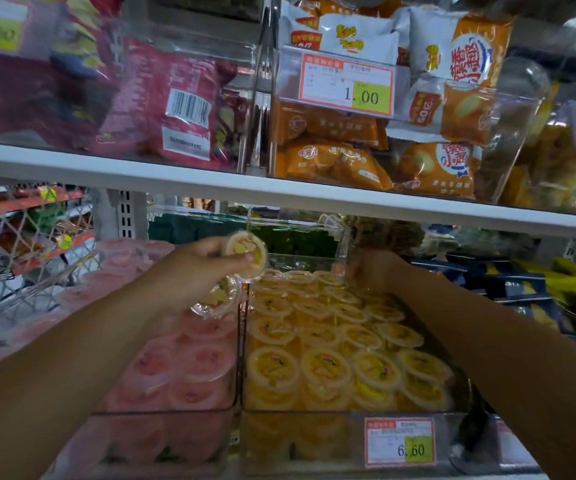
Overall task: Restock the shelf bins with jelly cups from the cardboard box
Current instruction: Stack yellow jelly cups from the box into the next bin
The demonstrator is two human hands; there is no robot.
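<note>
I see two bare arms reaching in under a white shelf board [279, 192]. The left hand [193, 268] holds two yellow jelly cups. The top cup [247, 253] is pinched between thumb and fingers with its lid facing me. The lower cup [214, 302] sits under the palm. This hand is over the wall between two clear bins.

The right hand [373, 271] is at the back of the yellow bin [314, 412], low over the cups there. It is blurred, so I cannot tell if its fingers are wide, curled or holding a cup.

The yellow bin is full of yellow cups [326, 367]. I count about twenty lids on top, four of them in the front row, and more lie under them. The back ones are too blurred to count well. Just to the left, the pink bin [161, 411] is packed with pink cups [203, 358], too blurred for me to count.

I can read two price tags. The 6.60 tag [400, 441] is on the front of the yellow bin, and the 1.00 tag [345, 84] is on the shelf above. Up there sit orange snack bags [331, 161] and red bags [175, 105].
</note>
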